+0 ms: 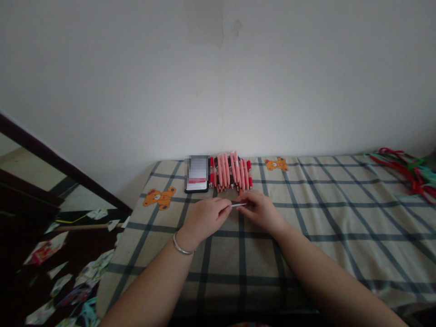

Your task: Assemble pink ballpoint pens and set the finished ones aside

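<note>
My left hand (pixel 208 215) is closed, thumb and fingers pinching one end of a thin white stick (pixel 238 205). My right hand (pixel 261 211) curls round the other end, its thumb and forefinger at the stick; how firmly they press on it is hard to see. Just beyond both hands lies a row of pink and red pens (pixel 225 171), side by side, with some dark parts among them. A phone (pixel 196 190) with a lit, partly blurred screen rests left of the pens.
A checked cloth (pixel 327 195) with bear prints covers the table, against a white wall (pixel 143 81). Red and green ribbons (pixel 413 175) lie in a heap at the right. Off the left edge, scraps and wrappers (pixel 95 268) lie below, near a dark rail (pixel 64 161).
</note>
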Available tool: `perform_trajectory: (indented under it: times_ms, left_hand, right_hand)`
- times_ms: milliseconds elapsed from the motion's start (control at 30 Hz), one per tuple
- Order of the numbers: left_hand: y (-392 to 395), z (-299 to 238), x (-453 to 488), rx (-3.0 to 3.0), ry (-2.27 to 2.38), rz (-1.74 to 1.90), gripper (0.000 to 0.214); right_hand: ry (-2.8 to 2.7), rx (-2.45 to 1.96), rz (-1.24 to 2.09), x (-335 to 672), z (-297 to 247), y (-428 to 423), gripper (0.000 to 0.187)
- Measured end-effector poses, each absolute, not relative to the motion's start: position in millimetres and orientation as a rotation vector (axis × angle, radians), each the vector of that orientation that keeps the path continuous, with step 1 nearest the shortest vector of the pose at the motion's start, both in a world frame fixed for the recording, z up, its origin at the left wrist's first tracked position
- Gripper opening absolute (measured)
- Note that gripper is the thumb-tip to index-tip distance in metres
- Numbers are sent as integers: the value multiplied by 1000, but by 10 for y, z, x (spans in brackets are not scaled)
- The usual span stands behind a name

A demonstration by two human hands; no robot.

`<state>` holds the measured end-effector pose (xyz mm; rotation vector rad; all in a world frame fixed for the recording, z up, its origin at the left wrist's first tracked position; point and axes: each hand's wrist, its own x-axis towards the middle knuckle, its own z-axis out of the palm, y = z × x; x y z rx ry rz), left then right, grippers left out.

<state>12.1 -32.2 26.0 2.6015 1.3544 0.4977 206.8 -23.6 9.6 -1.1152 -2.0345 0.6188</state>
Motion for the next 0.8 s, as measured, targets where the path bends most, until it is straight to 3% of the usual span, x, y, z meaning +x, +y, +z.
perform_trajectory:
  times_ms: [100,333,800]
  left_hand:
    - [-319,262,112,2569,1427,502,28]
    - [-310,263,105,2550,1471,462,29]
    - [-309,212,123,2581,1396,436,26]
  right_hand:
    - [-1979,-1112,646,2072,52,-234,18]
    - [-1971,-1119,561,2086,22,-206,6]
    - [-2041,-1074,506,2080,94,-216,9]
